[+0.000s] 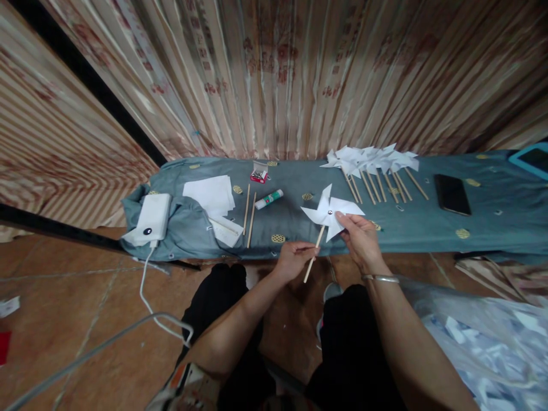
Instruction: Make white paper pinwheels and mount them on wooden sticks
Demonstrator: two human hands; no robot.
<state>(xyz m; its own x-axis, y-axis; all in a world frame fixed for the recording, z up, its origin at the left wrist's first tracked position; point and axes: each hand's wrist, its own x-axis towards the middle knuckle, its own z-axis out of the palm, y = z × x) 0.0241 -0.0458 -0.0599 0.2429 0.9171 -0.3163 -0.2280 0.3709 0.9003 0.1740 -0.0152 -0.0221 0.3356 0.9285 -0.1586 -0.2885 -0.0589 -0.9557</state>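
A white paper pinwheel [319, 214] on a thin wooden stick is held up over the front edge of the bench. My left hand [296, 260] pinches the stick below the blades. My right hand [361, 238] is closed on one paper blade, its thumb close to the dark pin at the centre. Behind it, a row of several finished-looking pinwheels [371, 161] lies overlapping, sticks pointing towards me. Two loose wooden sticks [252, 220] lie left of my hands, beside a green and white glue stick [269, 198]. A small red box [258, 176] stands open with metallic pins inside.
White paper sheets [208, 194] lie on the left of the green cloth [411, 228]. A white power bank [153, 217] with a cable sits at the left end. A dark phone [452, 194] lies right; a plastic bag [492, 348] of white pieces is below.
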